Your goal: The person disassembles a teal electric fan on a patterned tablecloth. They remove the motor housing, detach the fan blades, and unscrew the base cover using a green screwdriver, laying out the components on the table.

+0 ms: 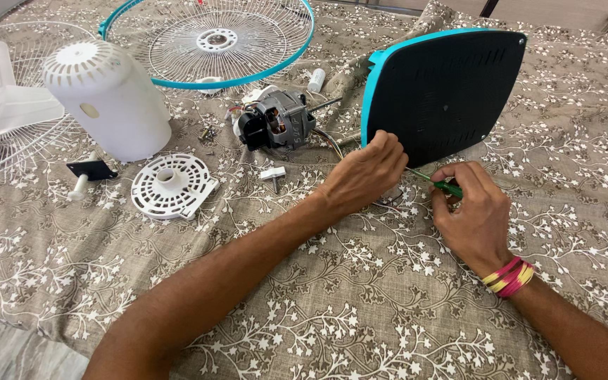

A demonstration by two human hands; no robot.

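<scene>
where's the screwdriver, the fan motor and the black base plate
screwdriver (447, 187): head view, on its green handle in the right hand.
fan motor (279, 124): head view, on the grey metal body.
black base plate (445, 91): head view, on the middle of its dark underside.

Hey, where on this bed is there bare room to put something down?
Bare cloth lies near you, between your forearms, and right of the fan base. Around the motor, white cover, round plate and grille it's crowded. Left hand steadies the base; right hand holds a screwdriver.

Floral brown bedspread (360, 309), daylit
</scene>
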